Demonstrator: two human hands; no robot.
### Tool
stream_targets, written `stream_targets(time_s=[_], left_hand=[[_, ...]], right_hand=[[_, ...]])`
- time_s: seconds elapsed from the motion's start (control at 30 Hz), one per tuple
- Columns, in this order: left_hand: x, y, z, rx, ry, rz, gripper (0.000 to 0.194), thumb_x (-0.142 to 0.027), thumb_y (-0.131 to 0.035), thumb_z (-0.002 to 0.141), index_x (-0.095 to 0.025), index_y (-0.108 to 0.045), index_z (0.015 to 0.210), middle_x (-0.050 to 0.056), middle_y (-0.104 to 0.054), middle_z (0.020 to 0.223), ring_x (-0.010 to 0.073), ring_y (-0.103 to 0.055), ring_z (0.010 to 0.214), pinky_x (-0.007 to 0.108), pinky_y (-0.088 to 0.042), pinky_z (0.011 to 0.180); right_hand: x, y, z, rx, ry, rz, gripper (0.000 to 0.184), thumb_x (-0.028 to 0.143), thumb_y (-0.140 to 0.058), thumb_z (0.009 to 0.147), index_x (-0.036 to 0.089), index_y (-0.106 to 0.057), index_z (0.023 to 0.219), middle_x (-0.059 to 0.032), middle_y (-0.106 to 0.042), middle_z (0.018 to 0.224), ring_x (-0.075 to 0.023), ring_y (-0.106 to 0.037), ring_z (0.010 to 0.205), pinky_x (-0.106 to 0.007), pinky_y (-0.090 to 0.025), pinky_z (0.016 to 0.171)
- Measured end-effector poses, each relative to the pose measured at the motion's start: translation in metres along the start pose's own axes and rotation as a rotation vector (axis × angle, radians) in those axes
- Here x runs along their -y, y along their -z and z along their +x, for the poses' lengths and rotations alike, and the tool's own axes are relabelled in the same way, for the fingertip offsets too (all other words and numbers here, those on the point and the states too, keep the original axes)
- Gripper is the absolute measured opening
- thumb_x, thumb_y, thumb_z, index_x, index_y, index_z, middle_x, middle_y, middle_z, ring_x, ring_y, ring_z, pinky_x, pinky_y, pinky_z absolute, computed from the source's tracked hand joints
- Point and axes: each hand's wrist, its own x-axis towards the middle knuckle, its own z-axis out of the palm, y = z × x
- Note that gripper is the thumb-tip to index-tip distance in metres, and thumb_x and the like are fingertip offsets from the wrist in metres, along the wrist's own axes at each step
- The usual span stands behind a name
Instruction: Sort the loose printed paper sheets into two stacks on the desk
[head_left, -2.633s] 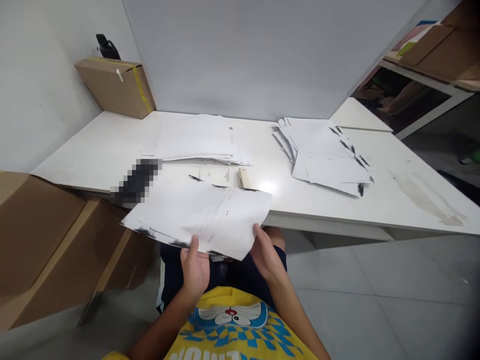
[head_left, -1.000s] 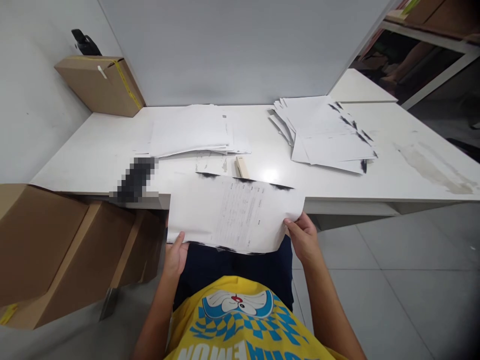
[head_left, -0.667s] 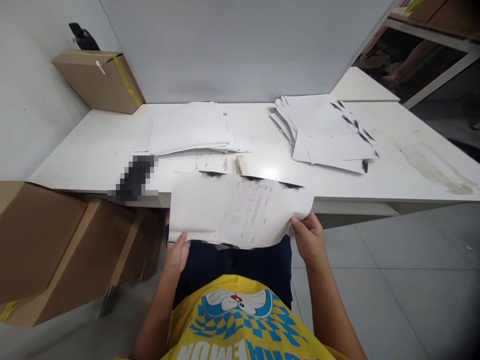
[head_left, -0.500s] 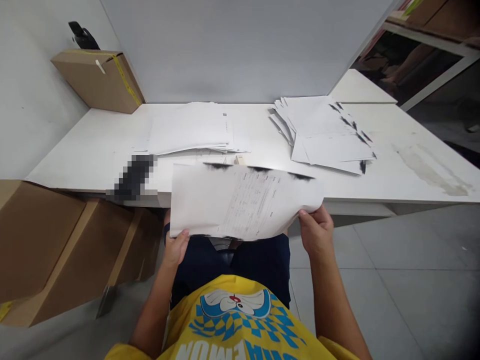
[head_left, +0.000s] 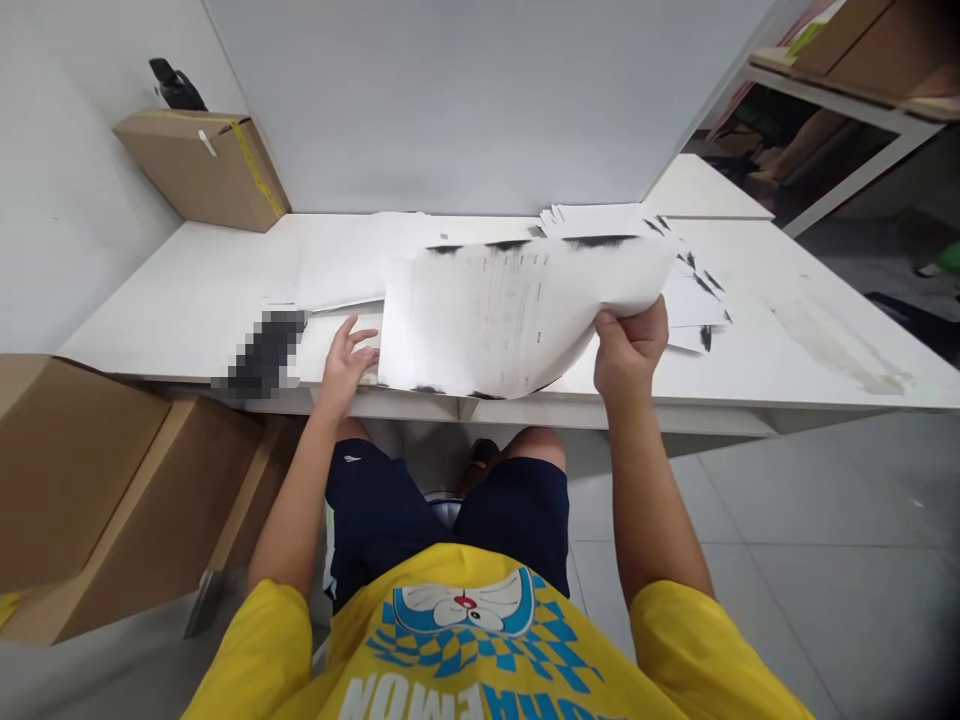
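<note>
A printed sheet of paper (head_left: 480, 320) with black smudges along its long edges is held up above the front of the white desk. My right hand (head_left: 630, 345) pinches its right end, and the paper bends there. Beside the sheet's left edge is my left hand (head_left: 349, 365), its fingers spread and apart from the paper as far as I can see. Behind the sheet lies a paper stack (head_left: 341, 265) on the left. Another, untidier pile of black-edged papers (head_left: 694, 300) sits to the right, partly covered by the sheet.
A cardboard box (head_left: 199, 170) stands at the desk's (head_left: 202, 300) back left corner, with a black object (head_left: 178, 88) behind it. Larger cardboard boxes (head_left: 82, 470) are at the lower left. A pixelated dark item (head_left: 266, 355) lies near the front edge. Another person's arm (head_left: 802, 145) shows at upper right.
The sheet has moved up and away from me over the desk, still in my right hand. My left hand has let go of its left end and opened.
</note>
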Motion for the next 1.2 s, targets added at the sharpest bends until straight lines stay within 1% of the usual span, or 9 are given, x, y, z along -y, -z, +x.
stream_targets(time_s=[0.07, 0.13, 0.23, 0.33, 0.5, 0.67, 0.87, 0.97, 1.2], left_hand=[[0.005, -0.007, 0.01, 0.008, 0.089, 0.036, 0.091, -0.034, -0.088, 0.069, -0.026, -0.044, 0.148, 0.014, -0.064, 0.13, 0.0188, -0.07, 0.092, 0.032, -0.056, 0.086], [0.008, -0.015, 0.018, 0.001, 0.178, 0.062, 0.095, -0.029, -0.09, 0.065, -0.021, -0.044, 0.148, 0.018, -0.064, 0.13, 0.0239, -0.069, 0.103, 0.035, -0.055, 0.091], [0.005, -0.029, 0.023, 0.079, 0.172, 0.08, 0.079, -0.029, -0.091, 0.063, -0.014, -0.059, 0.134, 0.019, -0.067, 0.125, 0.031, -0.065, 0.116, 0.041, -0.053, 0.098], [0.003, -0.04, 0.021, 0.175, 0.085, 0.084, 0.067, -0.037, -0.091, 0.062, -0.015, -0.067, 0.121, 0.016, -0.07, 0.123, 0.0323, -0.065, 0.115, 0.043, -0.054, 0.099], [0.016, -0.039, 0.018, 0.101, -0.051, 0.006, 0.076, -0.047, -0.094, 0.057, -0.017, -0.063, 0.12, 0.014, -0.07, 0.123, 0.0316, -0.067, 0.113, 0.041, -0.056, 0.096], [0.028, -0.033, 0.02, 0.041, -0.142, -0.025, 0.067, -0.047, -0.092, 0.062, -0.019, -0.064, 0.116, 0.011, -0.073, 0.117, 0.028, -0.069, 0.109, 0.039, -0.055, 0.096], [0.026, -0.036, 0.018, -0.033, -0.192, -0.073, 0.057, -0.046, -0.093, 0.06, -0.018, -0.07, 0.104, 0.009, -0.076, 0.104, 0.0252, -0.071, 0.102, 0.036, -0.056, 0.095], [0.024, -0.039, 0.016, -0.065, -0.22, -0.092, 0.056, -0.046, -0.094, 0.059, -0.018, -0.071, 0.101, 0.008, -0.076, 0.102, 0.0252, -0.071, 0.103, 0.036, -0.055, 0.096], [0.023, -0.037, 0.015, -0.095, -0.184, -0.111, 0.055, -0.047, -0.095, 0.054, -0.019, -0.073, 0.096, 0.007, -0.077, 0.097, 0.0249, -0.072, 0.098, 0.035, -0.056, 0.093]], right_hand=[[0.001, -0.002, -0.001, 0.02, -0.008, -0.008, 0.044, 0.058, -0.07, 0.078, 0.026, -0.065, 0.109, -0.0078, -0.067, 0.103, -0.0298, -0.062, 0.112, -0.053, -0.049, 0.101], [0.007, -0.003, -0.002, 0.036, -0.018, -0.019, 0.042, 0.057, -0.07, 0.079, 0.025, -0.067, 0.107, -0.0084, -0.068, 0.102, -0.0307, -0.062, 0.114, -0.054, -0.049, 0.101], [0.018, -0.003, -0.004, 0.035, 0.001, -0.009, 0.038, 0.053, -0.071, 0.08, 0.025, -0.069, 0.105, -0.0084, -0.068, 0.099, -0.0315, -0.063, 0.114, -0.055, -0.049, 0.101], [0.025, -0.001, -0.004, 0.0, 0.028, 0.018, 0.034, 0.049, -0.074, 0.079, 0.025, -0.071, 0.101, -0.0072, -0.069, 0.095, -0.0308, -0.064, 0.112, -0.055, -0.049, 0.102], [0.028, 0.003, 0.0, -0.089, 0.052, 0.073, 0.039, 0.049, -0.081, 0.07, 0.023, -0.071, 0.098, -0.0042, -0.069, 0.093, -0.029, -0.065, 0.107, -0.051, -0.052, 0.098], [0.027, -0.002, 0.002, -0.153, 0.095, 0.116, 0.039, 0.048, -0.081, 0.069, 0.025, -0.07, 0.098, -0.0026, -0.068, 0.093, -0.0264, -0.067, 0.099, -0.049, -0.053, 0.097], [0.021, -0.009, 0.0, -0.191, 0.115, 0.111, 0.042, 0.05, -0.076, 0.07, 0.025, -0.068, 0.103, -0.0033, -0.065, 0.095, -0.028, -0.065, 0.105, -0.051, -0.05, 0.098], [0.021, -0.009, 0.0, -0.215, 0.102, 0.111, 0.042, 0.05, -0.076, 0.069, 0.025, -0.066, 0.101, -0.003, -0.064, 0.094, -0.0271, -0.065, 0.101, -0.052, -0.05, 0.097], [0.021, -0.003, -0.012, -0.247, 0.048, 0.057, 0.04, 0.048, -0.072, 0.07, 0.025, -0.063, 0.101, -0.0036, -0.062, 0.094, -0.0262, -0.065, 0.098, -0.051, -0.052, 0.095]])
